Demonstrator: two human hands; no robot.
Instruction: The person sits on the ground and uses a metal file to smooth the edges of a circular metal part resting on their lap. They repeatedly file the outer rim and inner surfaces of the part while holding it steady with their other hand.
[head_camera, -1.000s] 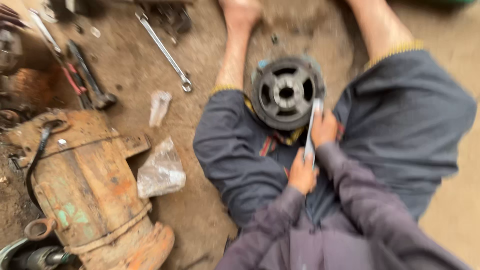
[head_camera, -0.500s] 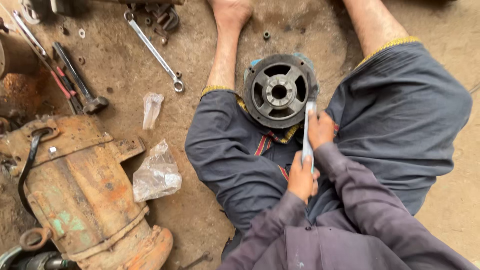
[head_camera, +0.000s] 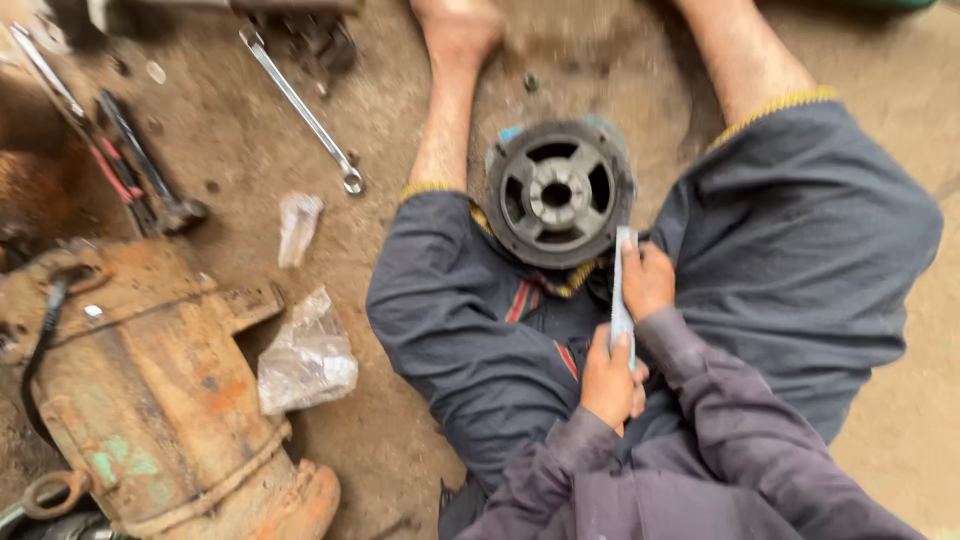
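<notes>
Head view: we grip a flat strip beside a round hub.

Our left hand clamps the strip's near end, our right hand pinches it at mid-length. The strip's long axis runs six to twelve; the hub lies at eleven o'clock, nearer our right hand, on the lap.

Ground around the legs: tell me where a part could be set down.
Bare dirt lies between the wrench, the plastic bag and the left leg, and along the right edge beyond the right knee. Crowded: the lap, where both hands, left and right, hold a flat file by the pulley, and the rusty motor housing.
</notes>
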